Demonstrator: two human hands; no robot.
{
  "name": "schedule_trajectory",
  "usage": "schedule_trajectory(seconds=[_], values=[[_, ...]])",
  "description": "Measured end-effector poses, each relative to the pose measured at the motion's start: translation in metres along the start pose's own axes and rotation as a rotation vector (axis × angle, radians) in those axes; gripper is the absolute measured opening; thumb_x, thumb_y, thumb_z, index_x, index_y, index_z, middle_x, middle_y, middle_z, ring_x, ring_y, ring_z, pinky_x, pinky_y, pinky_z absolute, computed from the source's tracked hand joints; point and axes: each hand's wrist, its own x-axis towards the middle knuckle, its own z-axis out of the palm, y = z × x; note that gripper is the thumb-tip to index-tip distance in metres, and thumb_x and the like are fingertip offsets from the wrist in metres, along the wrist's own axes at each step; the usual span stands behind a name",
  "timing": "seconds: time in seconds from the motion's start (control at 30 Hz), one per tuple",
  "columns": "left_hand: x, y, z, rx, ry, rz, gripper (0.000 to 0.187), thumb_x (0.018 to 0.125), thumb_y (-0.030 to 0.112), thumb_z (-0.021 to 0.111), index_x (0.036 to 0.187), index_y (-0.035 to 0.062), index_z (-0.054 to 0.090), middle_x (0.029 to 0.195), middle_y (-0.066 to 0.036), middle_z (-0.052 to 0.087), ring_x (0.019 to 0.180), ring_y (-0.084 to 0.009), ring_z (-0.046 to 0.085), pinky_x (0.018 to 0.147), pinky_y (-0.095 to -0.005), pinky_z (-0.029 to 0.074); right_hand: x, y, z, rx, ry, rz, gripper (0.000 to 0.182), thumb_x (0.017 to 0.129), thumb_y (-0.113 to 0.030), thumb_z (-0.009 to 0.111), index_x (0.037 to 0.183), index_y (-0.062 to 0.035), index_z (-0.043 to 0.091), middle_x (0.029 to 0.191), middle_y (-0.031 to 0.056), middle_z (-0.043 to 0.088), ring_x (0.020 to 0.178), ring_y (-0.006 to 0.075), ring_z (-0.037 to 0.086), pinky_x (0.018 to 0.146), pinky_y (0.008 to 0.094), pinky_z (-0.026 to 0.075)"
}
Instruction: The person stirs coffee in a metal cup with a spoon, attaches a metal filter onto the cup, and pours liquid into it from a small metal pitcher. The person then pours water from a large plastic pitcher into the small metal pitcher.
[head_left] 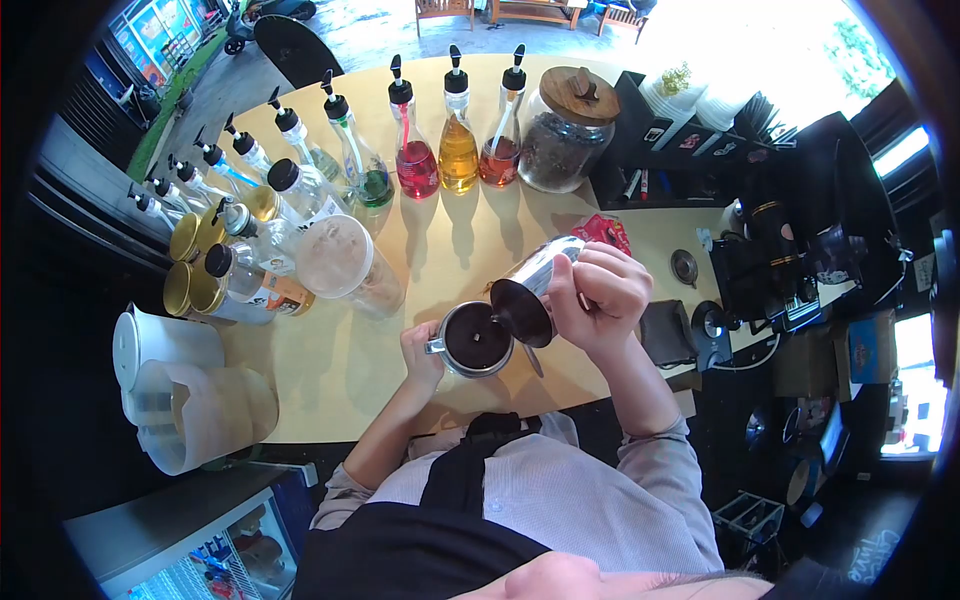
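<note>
head view: the left hand (pixel 422 352) is closed at the handle of the mug (pixel 466 371), with the fingers curled against its left side. the mug stands upright on the table (pixel 330 395), directly in front of the person, and contains a dark liquid (pixel 468 345) with one small pale spot near the centre. the right hand (pixel 608 290) is closed around the metal pitcher (pixel 530 288). the pitcher is tilted, mouth down and to the left, its lip at the right side of the mug; contact between lip and mug cannot be determined.

the spoon (pixel 534 361) lies just right of the mug, partly hidden. the red packet (pixel 604 232) is located beyond the right hand. the lidded tub (pixel 345 268) stands to the left of the pitcher, well apart from it.

along the far edge, the green bottle (pixel 374 186), red bottle (pixel 416 170), amber bottle (pixel 458 158) and orange-red bottle (pixel 498 162) stand upright, each fitted with a black top. the jar (pixel 562 150), with its wooden lid, is at the right end of this row. the white jug (pixel 185 345) and clear jug (pixel 225 412) are at the left edge.
</note>
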Motion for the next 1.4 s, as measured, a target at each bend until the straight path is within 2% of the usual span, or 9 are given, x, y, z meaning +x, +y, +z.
schedule_trajectory(seconds=[0.17,0.23,0.43,0.77,0.97,1.03,1.17,1.27,1.4], values=[[0.001,0.002,0.000,0.039,-0.021,0.018,0.052,0.088,0.036,0.034,0.060,-0.0049,0.051,0.053,-0.003,0.048,0.049,-0.0083,0.041,0.044,-0.0267,0.028,0.001,-0.003,0.000,0.003,-0.039,-0.004,0.032,0.068,0.009,0.057,0.044,-0.0021,0.040,0.041,0.0044,0.035,0.034,0.0163,0.034,0.039,0.0259,0.028],[0.000,0.000,0.000,0.037,0.008,-0.010,0.052,0.088,0.036,0.034,0.058,-0.0041,0.049,0.052,-0.002,0.047,0.049,-0.0084,0.040,0.044,-0.0267,0.027,0.000,-0.003,0.003,0.014,-0.005,-0.014,0.037,0.066,0.005,0.061,0.043,-0.0062,0.034,0.041,0.0042,0.033,0.033,0.0187,0.034,0.036,0.0277,0.028],[-0.001,-0.002,0.002,-0.074,0.025,-0.022,0.051,0.087,0.035,0.034,0.058,-0.0036,0.048,0.051,-0.002,0.045,0.048,-0.0081,0.039,0.044,-0.0264,0.026,-0.002,-0.005,0.004,0.023,-0.002,-0.021,0.037,0.065,0.005,0.061,0.043,-0.0063,0.034,0.041,0.0042,0.032,0.033,0.0183,0.034,0.036,0.0277,0.028],[0.000,-0.006,0.001,-0.029,0.016,-0.009,0.053,0.087,0.036,0.033,0.058,-0.0043,0.050,0.050,-0.002,0.044,0.047,-0.0088,0.039,0.044,-0.0272,0.026,-0.005,-0.004,0.003,0.010,-0.004,-0.023,0.037,0.065,0.004,0.061,0.043,-0.0067,0.033,0.041,0.0036,0.031,0.033,0.0181,0.034,0.036,0.0276,0.028],[0.000,-0.003,0.001,0.058,0.008,0.013,0.052,0.087,0.037,0.033,0.055,-0.0017,0.043,0.049,-0.001,0.039,0.046,-0.0086,0.034,0.043,-0.0279,0.023,-0.006,-0.004,0.003,0.017,0.005,-0.034,0.038,0.065,0.004,0.061,0.043,-0.0068,0.033,0.042,0.0033,0.031,0.033,0.0181,0.033,0.036,0.0277,0.027],[0.000,0.001,0.004,-0.062,0.037,-0.020,0.050,0.087,0.037,0.035,0.053,0.0003,0.039,0.049,-0.001,0.037,0.047,-0.0085,0.033,0.044,-0.0280,0.022,-0.006,-0.006,0.000,0.011,-0.021,-0.028,0.037,0.065,0.004,0.062,0.043,-0.0069,0.033,0.042,0.0034,0.031,0.033,0.0181,0.032,0.036,0.0277,0.027],[-0.001,-0.006,0.002,-0.087,0.037,-0.019,0.049,0.087,0.037,0.038,0.053,0.0014,0.037,0.050,-0.001,0.038,0.048,-0.0086,0.034,0.045,-0.0273,0.023,-0.006,-0.006,-0.002,0.006,-0.012,-0.035,0.037,0.064,0.004,0.062,0.043,-0.0068,0.034,0.042,0.0035,0.032,0.033,0.0181,0.033,0.036,0.0275,0.027],[-0.001,-0.005,0.004,0.026,0.039,0.062,0.048,0.087,0.037,0.040,0.053,0.0019,0.035,0.052,-0.001,0.038,0.050,-0.0084,0.034,0.046,-0.0267,0.025,-0.007,-0.004,-0.005,-0.009,-0.002,-0.030,0.036,0.064,0.005,0.062,0.043,-0.0065,0.034,0.042,0.0037,0.032,0.033,0.0180,0.034,0.037,0.0272,0.028],[-0.002,-0.005,0.004,-0.098,0.064,0.006,0.048,0.087,0.037,0.041,0.054,0.0017,0.036,0.054,-0.002,0.040,0.052,-0.0083,0.036,0.047,-0.0264,0.027,-0.006,-0.004,-0.008,-0.021,-0.012,-0.007,0.036,0.064,0.005,0.062,0.043,-0.0062,0.034,0.042,0.0038,0.033,0.033,0.0179,0.034,0.037,0.0270,0.029]])
